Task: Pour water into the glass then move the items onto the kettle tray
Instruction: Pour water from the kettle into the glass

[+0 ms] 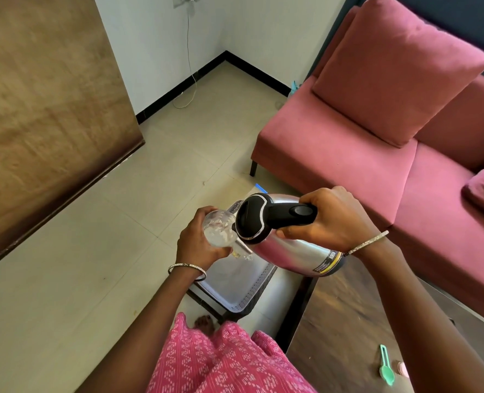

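Glass [219, 230], one, left hand [197, 246]; kettle [287, 251], one, right hand [333, 222]; tray [236, 290], seemingly one.

The right hand [328, 219] grips the black handle of a tilted stainless-steel kettle [286, 251], its spout end at the clear glass [218, 228] held by the left hand [198, 245] at nine o'clock. A silver metal tray [235, 290] lies beneath them; a green plastic spoon [386, 367] rests on the dark worktop [337, 321] at five o'clock.

Pale floor tiles [93, 279] meet white walls [155, 52] edged with a black skirting [252, 69]. A pink sofa [348, 143] with cushions [391, 66] stands right; a brown wooden panel [42, 109] fills the left.
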A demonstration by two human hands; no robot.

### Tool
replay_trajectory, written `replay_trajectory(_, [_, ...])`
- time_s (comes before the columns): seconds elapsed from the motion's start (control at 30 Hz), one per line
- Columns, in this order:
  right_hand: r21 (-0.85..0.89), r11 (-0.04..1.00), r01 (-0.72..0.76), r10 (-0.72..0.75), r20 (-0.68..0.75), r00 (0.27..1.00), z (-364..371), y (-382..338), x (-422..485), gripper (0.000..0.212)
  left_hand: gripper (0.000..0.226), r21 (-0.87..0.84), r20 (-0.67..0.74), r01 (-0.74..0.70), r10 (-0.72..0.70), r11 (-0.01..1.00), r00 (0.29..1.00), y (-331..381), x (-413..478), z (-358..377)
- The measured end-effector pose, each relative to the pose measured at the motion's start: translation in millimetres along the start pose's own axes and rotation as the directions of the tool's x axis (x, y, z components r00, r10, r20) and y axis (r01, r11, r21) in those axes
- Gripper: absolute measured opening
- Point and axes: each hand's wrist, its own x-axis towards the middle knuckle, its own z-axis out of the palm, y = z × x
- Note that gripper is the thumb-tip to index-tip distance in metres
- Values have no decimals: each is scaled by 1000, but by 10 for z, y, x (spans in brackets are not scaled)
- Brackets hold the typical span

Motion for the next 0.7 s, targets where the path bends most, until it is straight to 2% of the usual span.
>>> replay_trajectory(0.7, [-13, 1000, -8, 7, -16, 1000, -25, 21, 124, 50, 93, -10, -3, 9, -9, 1000, 1000, 24, 106, 0])
